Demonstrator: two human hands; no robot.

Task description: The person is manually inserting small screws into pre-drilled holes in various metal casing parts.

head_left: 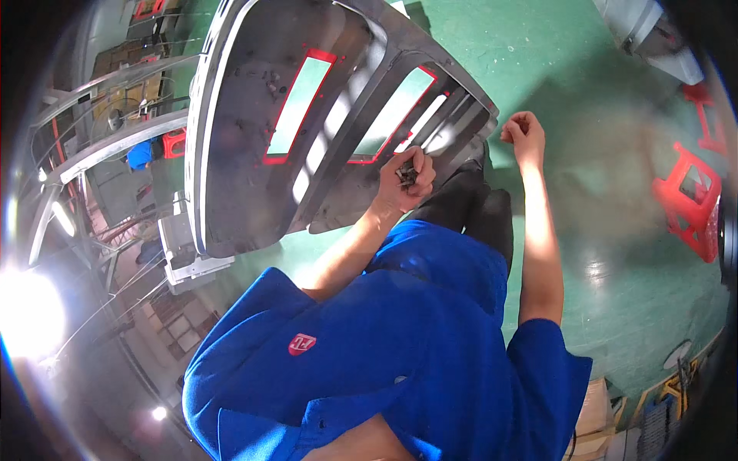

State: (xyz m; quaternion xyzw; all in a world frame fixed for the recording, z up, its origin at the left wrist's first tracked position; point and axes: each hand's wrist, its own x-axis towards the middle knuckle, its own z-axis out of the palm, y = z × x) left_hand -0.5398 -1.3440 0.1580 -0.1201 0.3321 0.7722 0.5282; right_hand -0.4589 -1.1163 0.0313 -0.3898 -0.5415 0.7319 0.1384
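A large dark grey moulded panel (pixel 254 107) stands tilted in front of me, with slot-like openings edged in red and green floor showing through them. My left hand (pixel 401 184) is closed around a handful of small dark pieces (pixel 407 175), in front of the panel's lower part. They are too small to name. Beyond the panel's right edge, apart from it, my right hand (pixel 526 138) is raised with its fingers curled together. Whatever they may hold is hidden.
Red plastic stools (pixel 686 201) stand on the green floor (pixel 592 307) at the right. A curved metal frame (pixel 131 142) and a grey bracket (pixel 184 257) are left of the panel. Cardboard (pixel 596 411) lies at the lower right, and a grey object (pixel 649 31) is at the upper right.
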